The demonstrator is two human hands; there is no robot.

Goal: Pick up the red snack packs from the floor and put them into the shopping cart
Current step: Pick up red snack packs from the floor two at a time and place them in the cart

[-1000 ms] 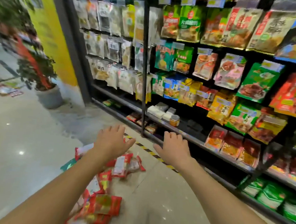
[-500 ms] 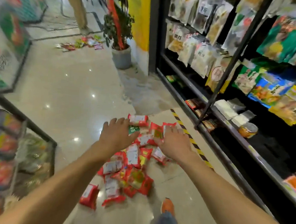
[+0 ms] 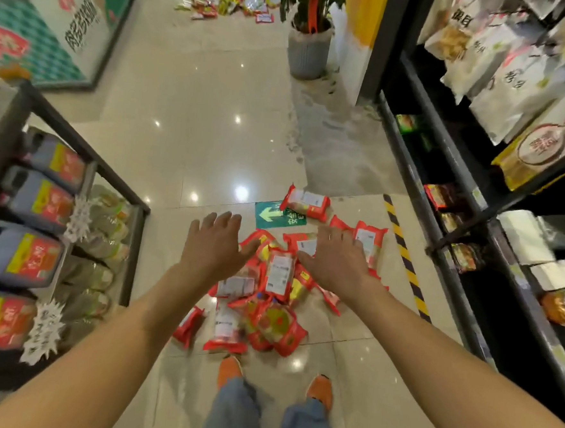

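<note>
Shop floor (image 3: 194, 114): red snack packs (image 3: 270, 293) heaped | my left hand (image 3: 213, 245), right hand (image 3: 334, 261) spread above, holding nothing

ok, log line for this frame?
phase: pre-grasp | left hand: open, over pile | right hand: open, over pile | red snack packs: heaped on floor, none held | shopping cart: not in view
</note>
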